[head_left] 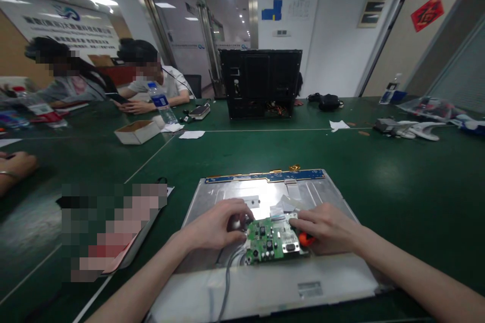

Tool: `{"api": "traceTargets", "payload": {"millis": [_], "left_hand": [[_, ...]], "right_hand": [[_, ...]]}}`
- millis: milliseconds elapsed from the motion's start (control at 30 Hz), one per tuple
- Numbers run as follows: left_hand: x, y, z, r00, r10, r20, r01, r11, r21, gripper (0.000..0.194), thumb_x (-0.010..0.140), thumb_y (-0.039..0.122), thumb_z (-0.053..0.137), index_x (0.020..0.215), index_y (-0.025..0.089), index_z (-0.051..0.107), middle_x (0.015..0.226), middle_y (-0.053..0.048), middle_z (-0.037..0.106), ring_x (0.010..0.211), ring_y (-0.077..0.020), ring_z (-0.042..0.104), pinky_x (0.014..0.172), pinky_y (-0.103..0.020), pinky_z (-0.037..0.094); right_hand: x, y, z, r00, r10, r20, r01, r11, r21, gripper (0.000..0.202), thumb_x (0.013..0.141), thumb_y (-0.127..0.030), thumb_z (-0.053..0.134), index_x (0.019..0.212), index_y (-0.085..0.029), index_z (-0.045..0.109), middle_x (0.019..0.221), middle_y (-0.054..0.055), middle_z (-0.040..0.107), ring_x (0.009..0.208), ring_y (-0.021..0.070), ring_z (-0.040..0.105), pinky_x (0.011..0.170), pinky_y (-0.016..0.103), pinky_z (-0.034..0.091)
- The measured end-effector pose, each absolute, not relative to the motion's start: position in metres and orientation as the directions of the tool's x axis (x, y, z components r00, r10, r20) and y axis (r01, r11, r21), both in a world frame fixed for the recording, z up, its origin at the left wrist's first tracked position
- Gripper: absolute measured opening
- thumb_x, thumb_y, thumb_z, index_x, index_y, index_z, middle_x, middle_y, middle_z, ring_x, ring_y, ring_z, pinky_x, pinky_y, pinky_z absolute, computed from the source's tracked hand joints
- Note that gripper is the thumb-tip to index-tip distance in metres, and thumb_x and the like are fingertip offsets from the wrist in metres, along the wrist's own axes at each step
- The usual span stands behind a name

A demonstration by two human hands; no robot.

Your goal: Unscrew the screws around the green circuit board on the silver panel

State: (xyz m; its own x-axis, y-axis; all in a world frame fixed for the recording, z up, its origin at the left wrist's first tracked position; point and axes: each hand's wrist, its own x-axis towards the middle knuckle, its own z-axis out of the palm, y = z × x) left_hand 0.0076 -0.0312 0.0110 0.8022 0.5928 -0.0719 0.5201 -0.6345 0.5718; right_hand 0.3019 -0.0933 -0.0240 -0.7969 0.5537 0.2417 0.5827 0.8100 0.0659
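Observation:
A green circuit board [269, 242] with small components and a video connector lies on the back of a silver display panel [197, 212]. My left hand [223, 224] is closed at the board's left edge, thumb and curled fingers gripping it beside the plugs. My right hand [326, 229] is over the board's right end, its index finger touching the metal part. Under its curled fingers shows an orange tool handle [306, 239]; the rest of the tool is hidden. A grey cable [228, 282] runs from the board's left side toward me. A blue circuit strip [265, 176] lines the panel's far edge.
A black monitor casing [261, 81] stands at the table's far side. To the left are a blurred flat item [125, 237], a small white box [138, 132] and a water bottle [161, 103]. Gloves [409, 128] lie far right. Two people sit at the left; another hand [17, 169] rests nearer.

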Motion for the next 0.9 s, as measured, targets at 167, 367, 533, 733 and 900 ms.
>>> {"api": "traceTargets", "payload": {"millis": [167,367,533,733,900], "left_hand": [[0.006,-0.029,0.007,0.810,0.585,-0.045,0.490,-0.631,0.601,0.022,0.077,0.016,0.058,0.097,0.020,0.068,0.082,-0.002,0.061,0.073,-0.0172,0.053,0.066,-0.027,0.039],[0.000,-0.025,0.003,0.829,0.558,-0.032,0.431,-0.602,0.672,0.026,0.092,0.036,0.052,0.103,0.019,0.067,0.083,-0.004,0.062,0.068,-0.0160,0.051,0.061,-0.025,0.037],[0.002,-0.028,0.006,0.802,0.591,-0.091,0.478,-0.542,0.691,0.023,0.089,0.032,0.054,0.102,0.019,0.067,0.085,-0.003,0.063,0.070,-0.0159,0.052,0.062,-0.025,0.038],[0.004,-0.028,0.005,0.767,0.624,-0.148,0.505,-0.445,0.740,0.024,0.081,0.021,0.056,0.102,0.017,0.066,0.078,0.000,0.059,0.068,-0.0143,0.051,0.061,-0.024,0.039],[0.005,-0.026,0.002,0.735,0.645,-0.211,0.578,-0.432,0.692,0.032,0.073,0.024,0.064,0.105,0.019,0.065,0.077,0.002,0.058,0.070,-0.0152,0.053,0.061,-0.025,0.040]], "right_hand": [[0.298,-0.091,-0.025,-0.652,0.695,0.302,0.649,0.718,-0.251,0.014,0.075,-0.023,0.061,0.087,-0.016,0.064,0.073,0.004,0.067,0.058,0.0139,0.057,0.050,0.025,0.033],[0.294,-0.091,-0.013,-0.506,0.831,0.232,0.616,0.536,-0.577,0.007,0.073,-0.015,0.057,0.073,-0.016,0.063,0.064,0.002,0.064,0.058,0.0131,0.057,0.057,0.023,0.040],[0.295,-0.092,-0.011,-0.532,0.816,0.224,0.607,0.553,-0.571,0.007,0.075,-0.017,0.060,0.077,-0.016,0.067,0.066,0.002,0.066,0.059,0.0138,0.058,0.058,0.024,0.040],[0.300,-0.089,-0.005,-0.581,0.796,0.171,0.615,0.567,-0.547,0.020,0.072,-0.012,0.063,0.091,-0.017,0.069,0.082,0.004,0.071,0.073,0.0162,0.063,0.067,0.027,0.045],[0.300,-0.088,0.002,-0.599,0.798,0.065,0.665,0.541,-0.514,0.028,0.074,-0.014,0.066,0.101,-0.019,0.069,0.094,0.005,0.072,0.083,0.0182,0.064,0.074,0.029,0.046]]}}
